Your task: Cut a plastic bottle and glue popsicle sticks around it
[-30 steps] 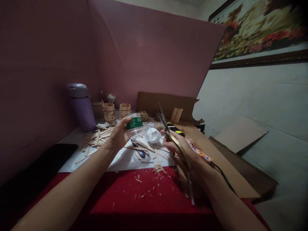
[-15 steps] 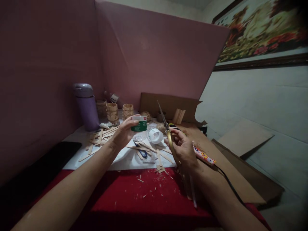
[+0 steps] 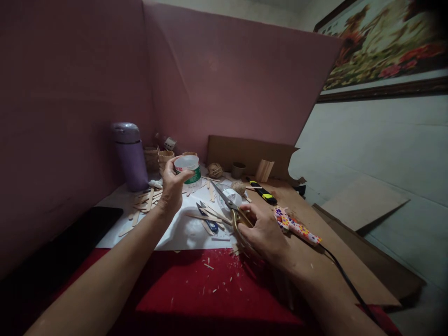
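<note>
Green-labelled plastic piece (image 3: pixel 192 164): clamped in your left hand (image 3: pixel 172 185), right of the purple flask (image 3: pixel 131 163).
Scissors (image 3: pixel 230 203): gripped in your right hand (image 3: pixel 264 232), farther right of the flask.
Hands: apart.

A pink left panel (image 3: pixel 73 79) sank into shadow and met a pink back panel (image 3: pixel 241 84) in an upright corner, the latter ending on the right in a slanted edge, with a pale strip (image 3: pixel 273 11) of wall or ceiling above it. Beyond that edge stood a whitish wall (image 3: pixel 378 140) with faint joints, where a flowery picture (image 3: pixel 388 51) hung in a dark frame (image 3: pixel 385 92), cut off at the right. The light was dim, and a red cloth (image 3: pixel 168 284) in the foreground faded into darkness toward the bottom.
</note>
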`<state>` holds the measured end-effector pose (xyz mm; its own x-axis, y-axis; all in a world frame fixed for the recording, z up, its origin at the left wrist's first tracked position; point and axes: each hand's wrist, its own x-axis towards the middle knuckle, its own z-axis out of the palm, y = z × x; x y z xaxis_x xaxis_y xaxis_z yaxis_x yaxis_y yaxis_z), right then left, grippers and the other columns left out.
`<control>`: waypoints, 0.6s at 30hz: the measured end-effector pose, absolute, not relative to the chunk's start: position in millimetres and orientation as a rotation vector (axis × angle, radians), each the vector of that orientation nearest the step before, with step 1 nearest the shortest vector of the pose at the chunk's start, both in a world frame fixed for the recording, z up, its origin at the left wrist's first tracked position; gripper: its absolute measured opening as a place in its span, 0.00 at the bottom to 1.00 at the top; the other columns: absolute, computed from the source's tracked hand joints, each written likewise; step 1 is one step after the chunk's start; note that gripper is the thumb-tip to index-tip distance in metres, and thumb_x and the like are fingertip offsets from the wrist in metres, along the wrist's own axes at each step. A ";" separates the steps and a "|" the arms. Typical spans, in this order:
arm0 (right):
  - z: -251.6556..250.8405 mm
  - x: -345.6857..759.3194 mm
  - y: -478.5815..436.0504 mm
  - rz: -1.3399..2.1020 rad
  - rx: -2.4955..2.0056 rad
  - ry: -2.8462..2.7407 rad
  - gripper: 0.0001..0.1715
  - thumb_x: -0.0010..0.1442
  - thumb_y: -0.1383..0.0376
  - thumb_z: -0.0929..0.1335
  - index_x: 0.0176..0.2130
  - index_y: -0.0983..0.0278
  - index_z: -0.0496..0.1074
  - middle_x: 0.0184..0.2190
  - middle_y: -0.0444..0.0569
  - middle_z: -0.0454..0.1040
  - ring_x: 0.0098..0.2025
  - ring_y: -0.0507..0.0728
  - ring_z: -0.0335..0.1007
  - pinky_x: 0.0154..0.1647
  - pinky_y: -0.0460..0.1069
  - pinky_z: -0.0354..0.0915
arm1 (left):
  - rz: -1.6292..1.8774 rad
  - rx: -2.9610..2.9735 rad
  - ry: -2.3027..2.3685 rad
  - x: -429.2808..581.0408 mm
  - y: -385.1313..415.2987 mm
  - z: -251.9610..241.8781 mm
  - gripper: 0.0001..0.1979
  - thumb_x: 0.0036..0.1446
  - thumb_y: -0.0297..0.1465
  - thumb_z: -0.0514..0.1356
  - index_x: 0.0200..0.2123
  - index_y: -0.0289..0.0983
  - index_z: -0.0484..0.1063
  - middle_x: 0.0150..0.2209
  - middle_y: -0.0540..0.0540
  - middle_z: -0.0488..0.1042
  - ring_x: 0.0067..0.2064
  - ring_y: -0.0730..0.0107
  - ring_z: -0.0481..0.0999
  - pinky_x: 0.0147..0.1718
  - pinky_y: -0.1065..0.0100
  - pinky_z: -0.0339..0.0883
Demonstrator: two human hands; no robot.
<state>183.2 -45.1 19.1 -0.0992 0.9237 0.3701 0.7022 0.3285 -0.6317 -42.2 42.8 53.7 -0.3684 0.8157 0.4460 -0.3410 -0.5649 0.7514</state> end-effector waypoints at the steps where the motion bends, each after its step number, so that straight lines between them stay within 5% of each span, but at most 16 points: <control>1: 19.9 181.6 -45.9 0.379 -1.432 -1.905 0.19 0.50 0.68 0.68 0.44 0.62 0.76 0.34 0.49 0.81 0.35 0.60 0.77 0.37 0.52 0.67 | 1.998 1.079 0.712 -42.5 42.1 55.1 0.25 0.33 0.27 0.66 0.40 0.39 0.70 0.35 0.51 0.73 0.39 0.65 0.72 0.41 0.69 0.63; 10: 20.3 151.5 -51.5 0.201 -1.509 -2.198 0.08 0.55 0.68 0.67 0.34 0.62 0.77 0.33 0.52 0.80 0.35 0.60 0.74 0.36 0.50 0.61 | 1.768 0.939 0.492 -40.1 32.9 60.9 0.17 0.39 0.30 0.66 0.36 0.36 0.71 0.33 0.50 0.75 0.37 0.68 0.73 0.40 0.67 0.65; 18: 40.0 136.3 -62.4 0.055 -1.418 -2.344 0.10 0.64 0.68 0.64 0.39 0.63 0.76 0.40 0.56 0.77 0.40 0.61 0.72 0.41 0.54 0.64 | 1.729 1.039 0.516 -37.0 33.2 57.3 0.30 0.30 0.25 0.71 0.43 0.37 0.71 0.37 0.50 0.76 0.40 0.68 0.74 0.43 0.68 0.64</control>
<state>136.3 -62.4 40.0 -0.4063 0.8580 0.3143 0.8422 0.4851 -0.2354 -37.0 33.2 57.3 -0.1184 0.9084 0.4011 -0.5400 -0.3979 0.7417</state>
